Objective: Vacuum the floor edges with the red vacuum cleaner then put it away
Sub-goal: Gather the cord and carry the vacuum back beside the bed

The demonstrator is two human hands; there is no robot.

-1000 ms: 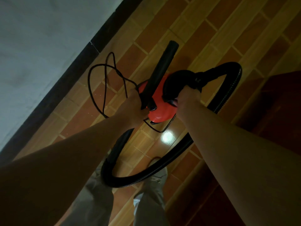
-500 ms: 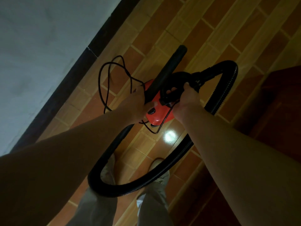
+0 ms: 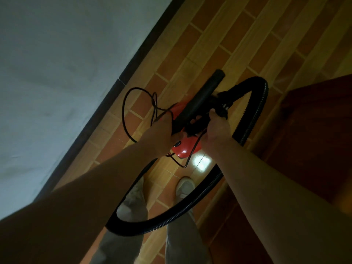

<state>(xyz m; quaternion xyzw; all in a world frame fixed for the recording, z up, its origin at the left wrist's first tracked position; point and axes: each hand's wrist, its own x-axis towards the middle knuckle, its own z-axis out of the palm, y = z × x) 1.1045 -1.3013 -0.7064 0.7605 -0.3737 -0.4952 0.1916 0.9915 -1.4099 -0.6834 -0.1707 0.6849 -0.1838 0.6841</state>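
Your left hand (image 3: 162,134) grips nozzle tube (image 3: 200,100) and cord (image 3: 123,113), right hand (image 3: 216,128) grips the red vacuum cleaner (image 3: 183,151) up top. Vacuuming likely done; stowing remains.

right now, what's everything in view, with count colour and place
vacuum cleaner: 1, red, held between both grips
tube: 1, black, over the vacuum, pointing up-right
hose: 1, black, looping right and down past the feet
cord: 1, black, loops left of the vacuum
floor: 1, orange-brown tiles
wall: 1, pale, left
skirting: 1, dark, at wall foot
furniture: 1, dark brown, right
shoes: 2, pale, bottom centre
left grip: holds tube
right grip: holds vacuum handle
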